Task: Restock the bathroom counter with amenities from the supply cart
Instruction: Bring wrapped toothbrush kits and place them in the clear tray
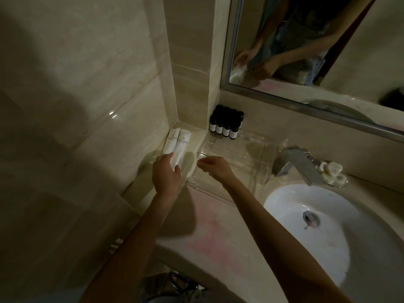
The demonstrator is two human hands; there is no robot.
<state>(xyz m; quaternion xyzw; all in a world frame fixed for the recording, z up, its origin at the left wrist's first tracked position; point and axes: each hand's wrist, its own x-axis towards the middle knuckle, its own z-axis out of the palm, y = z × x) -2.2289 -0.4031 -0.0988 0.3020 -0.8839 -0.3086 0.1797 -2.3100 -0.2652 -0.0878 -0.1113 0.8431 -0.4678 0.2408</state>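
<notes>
Two long white amenity packets [176,142] lie side by side in the left compartment of a clear acrylic tray [247,162] on the beige counter [214,232]. My left hand [165,174] rests on the near ends of the packets and grips them. My right hand [215,168] hovers just right of them over the tray's divider, fingers pinched on a small pale thing that I cannot identify. Several small dark bottles [226,125] with white labels stand together at the tray's back corner against the wall.
A white basin [341,237] with a metal drain lies at the right, with a chrome faucet [297,162] behind it. A dish of white round soaps [332,172] sits beside the faucet. A mirror [317,51] hangs above. Tiled walls close in the left side.
</notes>
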